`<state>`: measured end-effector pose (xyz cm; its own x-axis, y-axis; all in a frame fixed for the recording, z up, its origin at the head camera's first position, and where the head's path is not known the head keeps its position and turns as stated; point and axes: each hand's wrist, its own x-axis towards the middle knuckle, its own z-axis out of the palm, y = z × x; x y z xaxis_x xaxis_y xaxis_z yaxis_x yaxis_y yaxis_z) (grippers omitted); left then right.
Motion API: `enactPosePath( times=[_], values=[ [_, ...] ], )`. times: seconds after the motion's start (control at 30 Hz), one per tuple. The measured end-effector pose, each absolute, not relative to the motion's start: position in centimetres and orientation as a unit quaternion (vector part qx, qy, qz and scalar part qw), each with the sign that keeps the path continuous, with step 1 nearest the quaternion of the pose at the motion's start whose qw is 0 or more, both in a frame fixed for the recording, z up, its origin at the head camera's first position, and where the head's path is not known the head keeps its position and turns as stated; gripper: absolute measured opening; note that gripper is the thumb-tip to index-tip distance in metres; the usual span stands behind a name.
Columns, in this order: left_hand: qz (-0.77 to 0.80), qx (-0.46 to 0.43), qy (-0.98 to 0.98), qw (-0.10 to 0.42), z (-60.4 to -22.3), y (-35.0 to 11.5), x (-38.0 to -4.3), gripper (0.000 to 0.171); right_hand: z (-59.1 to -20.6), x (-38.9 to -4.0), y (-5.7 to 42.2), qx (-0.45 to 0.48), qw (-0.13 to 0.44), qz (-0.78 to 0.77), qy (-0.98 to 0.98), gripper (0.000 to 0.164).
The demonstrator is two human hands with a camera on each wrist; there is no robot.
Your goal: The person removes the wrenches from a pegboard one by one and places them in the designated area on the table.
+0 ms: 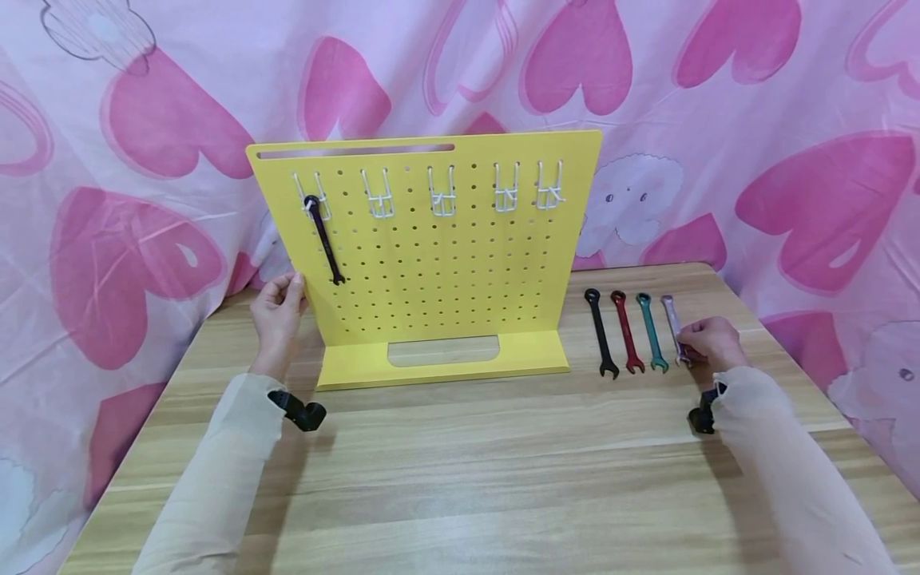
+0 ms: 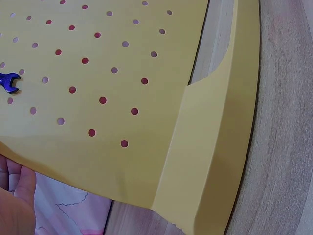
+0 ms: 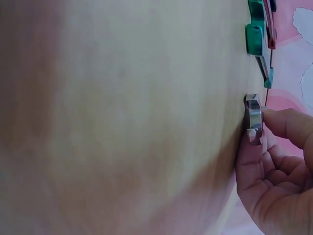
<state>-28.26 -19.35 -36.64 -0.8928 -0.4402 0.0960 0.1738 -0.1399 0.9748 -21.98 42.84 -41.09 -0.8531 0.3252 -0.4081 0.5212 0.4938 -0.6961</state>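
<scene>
A yellow pegboard [image 1: 438, 247] stands on the table, and my left hand [image 1: 279, 315] holds its left edge. A dark combination wrench [image 1: 327, 243] hangs from the leftmost white hook; in the left wrist view its open end [image 2: 9, 82] looks blue. To the right of the board, my right hand [image 1: 714, 343] pinches a silver combination wrench [image 1: 672, 319] near its open end. In the right wrist view the thumb and a finger are at the sides of that silver end [image 3: 253, 119]. Beside it lie a green wrench [image 1: 651, 331], a red wrench [image 1: 628, 331] and a black wrench [image 1: 601, 334].
Several more white wire hooks [image 1: 442, 194] line the top of the board, with no wrench on them. The board's foot [image 1: 532, 352] rests on the wooden table [image 1: 460, 479]. A pink heart-patterned cloth [image 1: 647, 120] hangs behind.
</scene>
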Motion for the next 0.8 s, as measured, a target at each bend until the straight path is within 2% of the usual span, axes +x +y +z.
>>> enactPosePath(
  times=[0.5,0.67,0.8],
  values=[
    [-0.745,0.114,-0.623,0.209,-36.6,-19.2,-28.2,0.005,-41.0,-21.4,42.3,0.230,0.077,-0.394,0.886,0.035],
    [-0.745,0.109,-0.624,0.209,-36.6,-19.3,-28.2,0.005,-40.9,-21.1,42.6,0.242,0.072,-0.441,0.861,0.038],
    [-0.747,0.107,-0.623,0.209,-36.6,-19.4,-28.2,0.006,-40.7,-20.4,42.5,0.244,0.033,-0.495,0.833,0.040]
  ],
)
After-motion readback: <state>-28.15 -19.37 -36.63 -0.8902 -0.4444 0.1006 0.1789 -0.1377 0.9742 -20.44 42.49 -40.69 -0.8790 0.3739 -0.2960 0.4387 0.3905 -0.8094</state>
